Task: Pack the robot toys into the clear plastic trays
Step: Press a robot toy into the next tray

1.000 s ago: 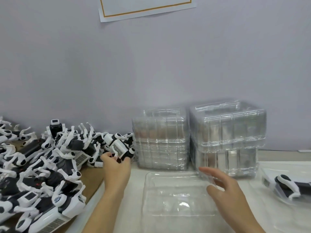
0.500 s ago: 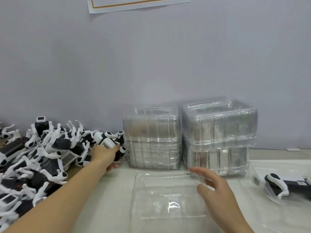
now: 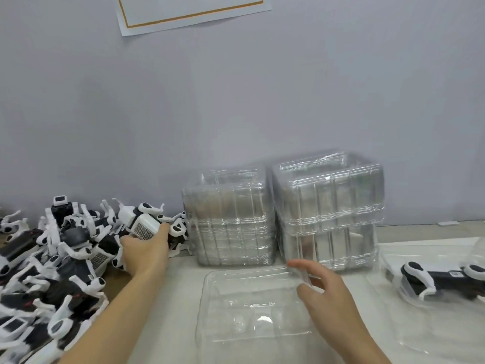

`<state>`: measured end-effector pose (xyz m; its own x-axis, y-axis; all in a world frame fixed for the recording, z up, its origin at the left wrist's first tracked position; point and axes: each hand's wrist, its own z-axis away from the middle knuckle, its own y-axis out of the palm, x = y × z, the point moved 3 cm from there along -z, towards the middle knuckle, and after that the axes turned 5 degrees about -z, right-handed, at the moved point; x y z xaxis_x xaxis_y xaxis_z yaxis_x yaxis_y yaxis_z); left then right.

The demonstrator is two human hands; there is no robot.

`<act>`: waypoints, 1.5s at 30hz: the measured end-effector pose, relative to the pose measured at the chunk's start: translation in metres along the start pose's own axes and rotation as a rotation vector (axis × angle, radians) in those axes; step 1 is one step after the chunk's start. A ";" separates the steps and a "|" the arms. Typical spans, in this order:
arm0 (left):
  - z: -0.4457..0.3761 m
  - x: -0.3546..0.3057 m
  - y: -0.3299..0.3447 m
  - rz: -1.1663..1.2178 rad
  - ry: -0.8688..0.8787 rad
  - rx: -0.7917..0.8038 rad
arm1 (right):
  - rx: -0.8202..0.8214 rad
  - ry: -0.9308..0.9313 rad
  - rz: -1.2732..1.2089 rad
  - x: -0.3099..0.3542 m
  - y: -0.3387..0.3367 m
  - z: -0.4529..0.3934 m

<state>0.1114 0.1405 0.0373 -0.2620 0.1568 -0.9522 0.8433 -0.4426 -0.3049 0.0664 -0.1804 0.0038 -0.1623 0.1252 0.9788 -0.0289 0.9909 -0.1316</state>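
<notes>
Left hand [image 3: 147,248] fingers are gripping a toy [image 3: 143,224] at the pile [image 3: 52,271]; right hand [image 3: 328,295] fingers, spread, are steadying the empty tray [image 3: 252,308] (one toy [image 3: 441,279] looks packed; most are waiting).

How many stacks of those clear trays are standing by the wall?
2: a lower left stack beside the toy pile, and a taller right stack touching it.

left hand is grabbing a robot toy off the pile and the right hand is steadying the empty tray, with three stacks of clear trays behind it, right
Not quite: the head view shows two stacks of clear trays behind it, not three. The rest holds: the left hand grips a robot toy at the pile, and the right hand steadies the empty tray.
</notes>
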 end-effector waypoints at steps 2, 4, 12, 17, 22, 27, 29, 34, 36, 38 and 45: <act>0.003 -0.002 -0.002 0.046 -0.035 0.054 | 0.000 0.002 -0.001 0.000 0.000 0.000; 0.004 -0.003 -0.005 0.143 -0.108 0.148 | -0.003 -0.002 0.001 0.000 0.000 0.000; 0.011 -0.016 -0.018 0.236 -0.087 0.275 | 0.003 0.002 0.013 -0.003 0.001 -0.001; 0.023 -0.022 -0.026 0.374 0.005 0.164 | 0.008 0.015 0.018 -0.002 0.001 0.000; 0.053 -0.016 -0.045 0.532 0.003 0.062 | 0.010 0.022 0.036 0.001 0.000 0.001; 0.091 0.022 -0.057 0.592 -0.078 0.064 | 0.011 0.012 0.049 0.003 -0.001 0.002; 0.097 0.031 -0.054 0.640 -0.099 0.132 | 0.006 0.010 0.051 0.003 -0.002 0.002; 0.097 0.032 -0.043 0.804 -0.205 0.255 | 0.010 0.004 0.094 0.006 -0.005 0.002; 0.099 0.029 -0.039 0.831 -0.215 0.288 | 0.002 -0.003 0.129 0.007 -0.008 0.001; 0.098 0.028 -0.035 0.847 -0.208 0.314 | -0.013 -0.011 0.159 0.008 -0.010 0.001; 0.093 0.025 -0.034 0.871 -0.152 0.362 | -0.169 -0.068 0.191 0.023 -0.025 0.000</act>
<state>0.0328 0.0770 0.0226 0.3098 -0.4615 -0.8313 0.5814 -0.5999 0.5497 0.0630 -0.2026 0.0300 -0.2147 0.3126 0.9253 0.1729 0.9446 -0.2790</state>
